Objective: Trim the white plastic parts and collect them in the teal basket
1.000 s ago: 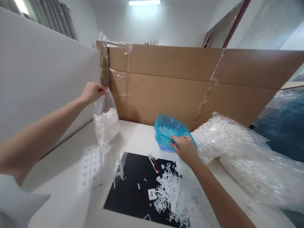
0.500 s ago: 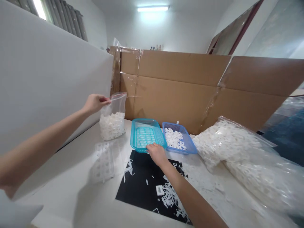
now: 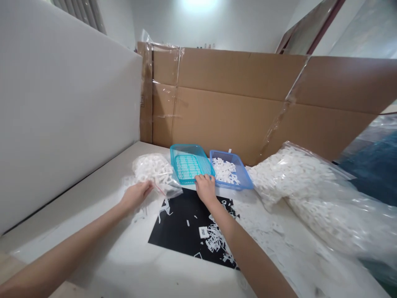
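Interior under bright, cool, diffuse light. A bluish-white glow at the top edge washes out part of the far wall (image 3: 248, 25). Shadow darkens the left end of the cardboard (image 3: 163, 132), and a softer one dims the near desk (image 3: 118, 265). Glare streaks the large plastic bag (image 3: 338, 219) at right. Wide-angle distortion stretches the left and right margins; slight blur softens the small bag (image 3: 151, 167) and the white scraps (image 3: 215, 238).

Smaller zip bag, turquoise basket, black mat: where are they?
Smaller zip bag (image 3: 153, 167), head view: its filled middle.
Turquoise basket (image 3: 188, 166), head view: its perforated floor.
Black mat (image 3: 173, 231), head view: its bare left part.
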A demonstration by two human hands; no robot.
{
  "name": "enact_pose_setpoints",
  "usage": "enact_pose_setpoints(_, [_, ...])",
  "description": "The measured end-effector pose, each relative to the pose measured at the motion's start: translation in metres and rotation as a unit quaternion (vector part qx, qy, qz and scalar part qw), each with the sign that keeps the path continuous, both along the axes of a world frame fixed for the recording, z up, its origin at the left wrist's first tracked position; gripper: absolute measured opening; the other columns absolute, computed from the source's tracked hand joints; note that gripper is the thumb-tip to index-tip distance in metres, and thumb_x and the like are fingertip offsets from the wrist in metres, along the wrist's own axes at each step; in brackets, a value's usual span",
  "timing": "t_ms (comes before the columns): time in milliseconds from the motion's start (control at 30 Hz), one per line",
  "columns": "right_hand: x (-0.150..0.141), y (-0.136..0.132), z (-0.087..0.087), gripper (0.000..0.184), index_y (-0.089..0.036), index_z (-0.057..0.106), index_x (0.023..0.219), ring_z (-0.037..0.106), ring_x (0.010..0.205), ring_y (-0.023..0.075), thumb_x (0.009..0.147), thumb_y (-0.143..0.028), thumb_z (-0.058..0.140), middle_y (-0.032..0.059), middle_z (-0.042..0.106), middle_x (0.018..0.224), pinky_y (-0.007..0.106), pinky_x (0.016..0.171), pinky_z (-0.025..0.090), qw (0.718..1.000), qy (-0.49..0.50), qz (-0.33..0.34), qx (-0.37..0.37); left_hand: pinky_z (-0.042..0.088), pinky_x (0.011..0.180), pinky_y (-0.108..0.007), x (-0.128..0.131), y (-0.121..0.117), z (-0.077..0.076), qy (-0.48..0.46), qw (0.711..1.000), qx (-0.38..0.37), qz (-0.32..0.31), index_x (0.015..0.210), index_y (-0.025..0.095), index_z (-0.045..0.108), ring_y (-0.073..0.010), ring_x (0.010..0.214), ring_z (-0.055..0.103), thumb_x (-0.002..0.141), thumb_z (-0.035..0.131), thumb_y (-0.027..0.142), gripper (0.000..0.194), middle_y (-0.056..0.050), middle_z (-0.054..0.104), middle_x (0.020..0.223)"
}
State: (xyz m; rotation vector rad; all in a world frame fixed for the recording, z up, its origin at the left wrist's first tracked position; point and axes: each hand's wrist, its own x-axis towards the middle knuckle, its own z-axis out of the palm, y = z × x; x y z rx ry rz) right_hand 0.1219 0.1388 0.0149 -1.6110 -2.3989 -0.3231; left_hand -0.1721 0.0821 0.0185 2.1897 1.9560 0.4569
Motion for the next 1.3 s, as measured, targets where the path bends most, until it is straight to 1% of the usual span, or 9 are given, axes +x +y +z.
enact_pose_setpoints(200, [-0.004,0.002,0.0,0.029,-0.017,0.059,0.118,0.06,0.106,0.0222,0.094,-0.033,0.057,0.0088,0.059,0.122,0.045,0.091,0.051,0.999,0.042,-0.003,0.007,0.056,0.081,-0.04,-0.034,0.025,0.016,0.048,0.998,-0.02,0.035,0.118,0.016,0.059,-0.0212,0.097,0.064,0.094,0.057,0.03,0.028,-0.009,0.062,0.116])
enact_pose_setpoints(433, [0.017,-0.05,0.017,0.03,-0.019,0.058,0.12,0.053,0.119,0.025,0.093,-0.031,0.058,0.0083,0.055,0.131,0.05,0.101,0.042,0.992,0.115,0.043,0.038,0.053,0.065,-0.035,-0.047,-0.012,0.007,0.052,0.998,0.019,-0.02,0.11,0.016,0.059,-0.0195,0.072,0.065,0.093,0.051,0.034,0.027,-0.005,0.066,0.086])
enact_pose_setpoints(567, [0.065,-0.091,0.022,0.016,-0.018,0.064,0.104,0.053,0.115,0.0236,0.089,-0.019,0.058,0.0079,0.061,0.122,0.044,0.101,0.039,0.986,0.161,0.013,0.047,0.049,0.072,-0.045,-0.046,-0.04,0.013,0.025,0.992,0.106,-0.07,0.114,0.036,0.056,-0.0309,0.078,0.064,0.085,0.045,0.042,0.031,-0.006,0.063,0.083])
enact_pose_setpoints(667, [0.11,-0.112,0.018,0.015,-0.017,0.064,0.099,0.057,0.104,0.0245,0.088,-0.015,0.053,0.0112,0.066,0.108,0.042,0.093,0.044,0.978,0.195,-0.051,0.055,0.039,0.084,-0.062,-0.016,-0.07,0.015,-0.023,0.961,0.257,-0.102,0.118,0.054,0.051,-0.0447,0.096,0.058,0.068,0.056,0.047,0.051,-0.009,0.062,0.101])
enact_pose_setpoints(733, [0.131,-0.122,0.013,0.016,-0.017,0.063,0.099,0.058,0.1,0.0245,0.089,-0.015,0.05,0.0101,0.067,0.104,0.041,0.09,0.045,0.976,0.201,-0.071,0.05,0.041,0.078,-0.059,0.022,-0.087,0.011,-0.088,0.934,0.313,-0.15,0.115,0.062,0.052,-0.042,0.087,0.059,0.064,0.059,0.043,0.055,-0.006,0.065,0.097])
enact_pose_setpoints(867, [0.139,-0.134,0.002,0.027,-0.021,0.064,0.101,0.056,0.1,0.0228,0.084,-0.006,0.048,0.0075,0.065,0.104,0.037,0.087,0.045,0.984,0.168,-0.055,0.006,0.046,0.083,-0.048,0.108,-0.095,-0.003,-0.101,0.948,0.152,-0.26,0.106,0.036,0.065,-0.0329,0.096,0.062,0.075,0.063,0.039,0.031,-0.007,0.069,0.107])
enact_pose_setpoints(967, [0.128,-0.137,-0.005,0.035,-0.023,0.067,0.089,0.054,0.096,0.0208,0.072,0.003,0.051,0.0043,0.064,0.101,0.033,0.082,0.043,0.992,0.11,0.0,-0.062,0.046,0.082,-0.046,0.152,-0.077,-0.011,-0.075,0.954,0.056,-0.285,0.112,0.022,0.066,-0.0331,0.098,0.061,0.078,0.065,0.042,0.039,-0.011,0.068,0.11])
enact_pose_setpoints(1133, [0.121,-0.138,-0.007,0.024,-0.018,0.059,0.07,0.05,0.093,0.0213,0.066,0.005,0.053,0.0042,0.059,0.093,0.034,0.08,0.039,0.987,0.058,0.058,-0.137,0.049,0.078,-0.041,0.172,-0.054,-0.021,-0.113,0.947,0.032,-0.298,0.091,0.02,0.07,-0.0282,0.086,0.062,0.078,0.067,0.03,0.017,-0.007,0.07,0.092])
enact_pose_setpoints(1300, [0.132,-0.139,0.017,0.015,-0.02,0.054,0.082,0.05,0.093,0.0178,0.083,-0.006,0.049,0.0042,0.056,0.101,0.03,0.083,0.042,0.983,0.125,0.057,-0.125,0.053,0.08,-0.035,0.168,-0.049,-0.025,-0.202,0.936,0.035,-0.286,0.109,0.021,0.065,-0.0225,0.086,0.065,0.086,0.06,0.033,0.026,-0.007,0.071,0.097])
